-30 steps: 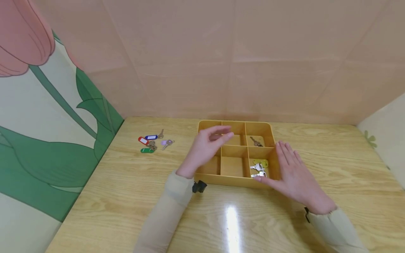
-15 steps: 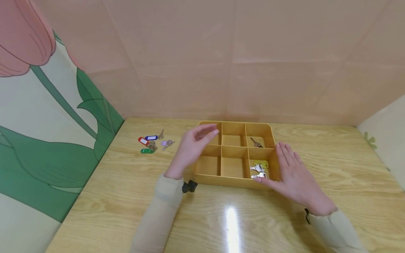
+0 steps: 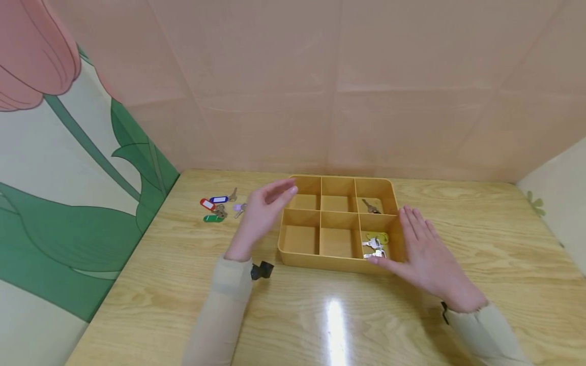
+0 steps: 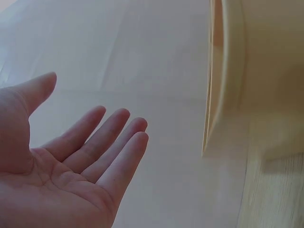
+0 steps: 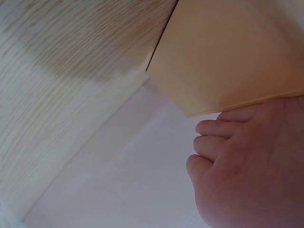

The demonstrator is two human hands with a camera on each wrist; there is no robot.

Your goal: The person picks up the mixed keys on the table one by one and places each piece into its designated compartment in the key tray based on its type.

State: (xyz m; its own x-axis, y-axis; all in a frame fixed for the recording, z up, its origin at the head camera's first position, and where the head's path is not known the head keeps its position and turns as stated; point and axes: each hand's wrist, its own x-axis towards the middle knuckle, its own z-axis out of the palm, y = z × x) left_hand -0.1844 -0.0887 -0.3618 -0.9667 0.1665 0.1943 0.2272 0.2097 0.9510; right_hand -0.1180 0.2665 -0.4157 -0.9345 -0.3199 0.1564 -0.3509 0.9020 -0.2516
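The left hand [image 3: 263,211] is raised by the left rim of the tan divided box [image 3: 339,263], holding nothing, its thumb standing away from its loosely extended fingers; the right hand [image 3: 428,254] lies flat along the box's right wall, fingers straight, thumb reaching to the near rim; the two hands are well apart, with the box between them. The box sits on the wooden table [image 3: 480,229], with six compartments; it looks like stiff, light plastic, liable to slide if nudged, and its outer walls should be the firmest hold. In its near right compartment lie silver keys [image 3: 373,244] with a yellow tag [image 3: 383,237]; in the far right one lies a dark key [image 3: 370,206]. Left of the left hand, on the table, are a blue tag [image 3: 218,199], a red tag [image 3: 207,204] and a green tag [image 3: 212,218] with their keys, overlapping too closely to tell quite which belongs to which; a purple tag [image 3: 237,207] lies nearer the hand. All these should be light, hard and not fragile; the metal lies thin and probably slippery, so the thicker plastic tags seem the easier pinch.
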